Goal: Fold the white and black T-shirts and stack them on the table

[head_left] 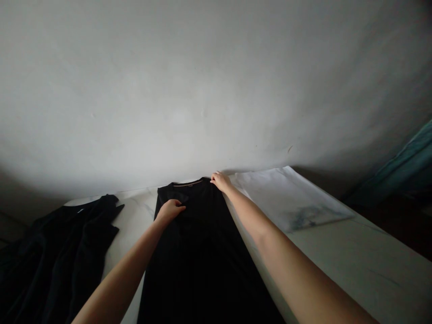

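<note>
Black garment (199,243) on a pale table (340,261), cloth in the pinch of left hand (171,209) and right hand (221,181).

- The table (374,270) runs along the foot of the wall (202,99), which stands behind it.
- The middle garment (199,252) lies on the table, neckline toward the wall.
- The left hand (169,209) is on its upper left part, the right hand (221,181) at its upper right corner.
- Another garment (67,252) lies left, apart from it.
- A flat sheet (266,193) lies on the table to the right, near the wall.
</note>
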The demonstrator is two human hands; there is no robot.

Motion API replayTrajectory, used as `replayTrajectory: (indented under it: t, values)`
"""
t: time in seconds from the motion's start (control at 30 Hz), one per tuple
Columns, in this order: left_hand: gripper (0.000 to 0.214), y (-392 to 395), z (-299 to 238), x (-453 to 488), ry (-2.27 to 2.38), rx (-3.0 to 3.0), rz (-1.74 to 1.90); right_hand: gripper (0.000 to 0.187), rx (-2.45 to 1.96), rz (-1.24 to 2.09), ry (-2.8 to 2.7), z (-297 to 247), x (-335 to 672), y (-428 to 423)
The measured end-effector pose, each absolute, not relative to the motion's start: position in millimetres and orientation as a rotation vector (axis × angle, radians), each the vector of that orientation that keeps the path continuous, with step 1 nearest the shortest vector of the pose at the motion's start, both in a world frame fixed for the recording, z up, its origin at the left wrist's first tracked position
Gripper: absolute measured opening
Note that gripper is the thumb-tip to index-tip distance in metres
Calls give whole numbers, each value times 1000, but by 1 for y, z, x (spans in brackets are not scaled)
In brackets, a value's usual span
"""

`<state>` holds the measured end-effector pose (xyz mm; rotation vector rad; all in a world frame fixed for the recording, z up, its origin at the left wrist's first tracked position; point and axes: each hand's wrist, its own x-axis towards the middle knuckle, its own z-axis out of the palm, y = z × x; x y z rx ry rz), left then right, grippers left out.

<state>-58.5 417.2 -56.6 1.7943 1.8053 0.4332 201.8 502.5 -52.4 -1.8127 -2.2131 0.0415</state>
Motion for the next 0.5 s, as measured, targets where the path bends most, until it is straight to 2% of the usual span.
replayTrajectory:
  t: [0.13,0.2,0.33,0.5]
  values:
    - [13,410,-49,-56,1845,1771,373,28,-1992,92,-1953,-51,203,489]
    - [18,405,-45,-52,1836,1692,406,31,-2094,198,-1857,-49,205,486]
    - [36,392,-44,-46,1778,1522,538,25,-2154,340,-1842,-47,208,487]
    - [35,379,-46,-44,1749,1470,658,16,-2189,375,-1772,-50,204,485]
